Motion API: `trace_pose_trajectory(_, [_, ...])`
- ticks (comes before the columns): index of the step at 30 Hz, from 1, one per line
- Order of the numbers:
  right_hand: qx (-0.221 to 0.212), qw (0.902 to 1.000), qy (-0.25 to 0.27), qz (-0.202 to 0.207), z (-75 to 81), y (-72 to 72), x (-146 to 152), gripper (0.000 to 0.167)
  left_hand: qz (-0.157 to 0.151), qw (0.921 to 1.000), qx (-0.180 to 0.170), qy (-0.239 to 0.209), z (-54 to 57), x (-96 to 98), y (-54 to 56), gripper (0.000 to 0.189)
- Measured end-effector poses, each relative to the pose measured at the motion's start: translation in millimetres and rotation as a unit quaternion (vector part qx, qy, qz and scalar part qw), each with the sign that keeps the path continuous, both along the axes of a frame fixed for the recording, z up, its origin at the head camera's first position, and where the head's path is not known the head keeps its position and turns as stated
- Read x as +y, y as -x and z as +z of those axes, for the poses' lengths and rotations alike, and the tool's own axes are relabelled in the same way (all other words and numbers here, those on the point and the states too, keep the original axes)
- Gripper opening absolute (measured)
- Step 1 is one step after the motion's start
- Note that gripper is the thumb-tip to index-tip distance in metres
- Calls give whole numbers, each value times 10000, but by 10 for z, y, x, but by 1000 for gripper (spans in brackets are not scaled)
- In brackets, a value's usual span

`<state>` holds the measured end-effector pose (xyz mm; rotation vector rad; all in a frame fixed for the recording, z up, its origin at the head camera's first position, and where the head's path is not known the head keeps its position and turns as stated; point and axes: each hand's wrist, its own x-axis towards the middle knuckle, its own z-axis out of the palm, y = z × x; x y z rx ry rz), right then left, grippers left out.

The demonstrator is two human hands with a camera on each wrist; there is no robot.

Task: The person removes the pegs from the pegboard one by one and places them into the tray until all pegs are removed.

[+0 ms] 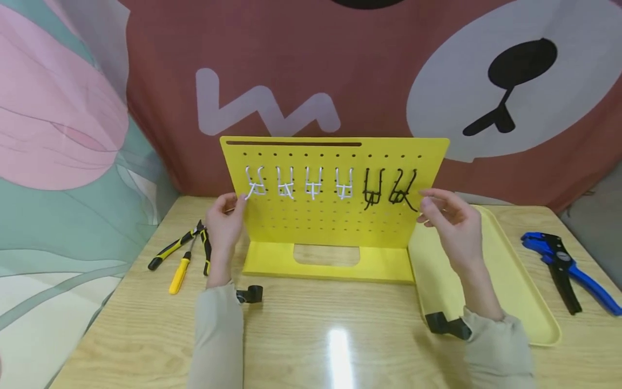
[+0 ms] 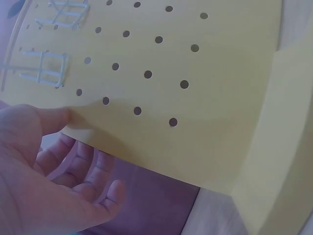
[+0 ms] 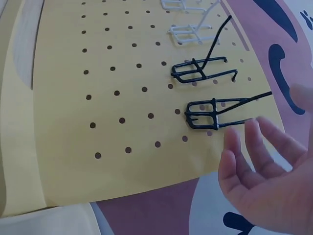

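A yellow pegboard [image 1: 330,227] stands upright on its own base in the head view. Several white wire hooks [image 1: 313,183] and two black wire hooks [image 1: 373,190] hang in a row across its upper part. At the left edge, my left hand [image 1: 226,219] holds the board, thumb on the front face and fingers behind, as the left wrist view shows. My right hand [image 1: 454,224] is beside the right edge, fingers loosely bent and holding nothing. In the right wrist view its fingertips [image 3: 252,125] are close to the outermost black hook [image 3: 201,115].
Left of the board lie yellow-and-black pliers [image 1: 170,251] and a yellow-handled screwdriver [image 1: 180,275]. A pale yellow tray [image 1: 527,310] lies under my right forearm, with a blue-and-black wire stripper [image 1: 563,262] farther right. A printed cloth [image 1: 301,48] hangs behind the wooden table [image 1: 291,340].
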<state>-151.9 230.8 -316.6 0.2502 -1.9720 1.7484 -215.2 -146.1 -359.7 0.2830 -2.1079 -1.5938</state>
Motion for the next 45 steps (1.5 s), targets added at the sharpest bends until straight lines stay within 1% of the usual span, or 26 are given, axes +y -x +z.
trace_pose_trajectory(3, [41,9994,-294,194,-19,8,-21,22,2,10000,71,-13,6,-3,-1,26])
trace_pose_trajectory(6, [-6,9989,-342,307,-27,15,-31,23,10,9999,103,-15,13,-2,2,25])
trace_pose_trajectory(9, [-84,9986,-360,384,-33,25,-32,22,23,10000,64,-22,17,-6,1,26])
trace_pose_trajectory(12, [-161,9974,-51,701,-50,39,-30,19,56,10000,0,-18,16,-13,0,27])
trace_pose_trajectory(16, [-282,9908,525,1217,-77,53,-23,15,79,10000,-23,-22,17,-15,-9,27])
trace_pose_trajectory(19, [-324,9871,684,1411,-91,55,-15,15,72,10000,-4,22,18,-14,-10,27])
trace_pose_trajectory(21, [-323,9867,666,1450,-95,53,-13,15,60,10000,-3,62,16,-14,-10,27])
trace_pose_trajectory(26, [-243,9879,616,1400,-97,31,-21,15,27,10000,-43,64,7,-10,-18,28])
trace_pose_trajectory(31, [4,9873,634,1454,-63,-22,-14,16,23,9999,-121,-2,9,10,-31,27])
trace_pose_trajectory(34, [199,9847,752,1557,-21,-48,-4,17,10,9999,-139,30,13,14,-30,28])
trace_pose_trajectory(36, [247,9821,905,1635,9,-69,1,17,13,9999,-147,70,18,13,-29,28])
trace_pose_trajectory(41, [148,9746,1367,1767,67,-136,31,20,10,9997,-197,107,19,2,-18,30])
trace_pose_trajectory(45, [-51,9712,1544,1816,82,-196,117,23,36,9996,-244,102,20,-3,-12,31])
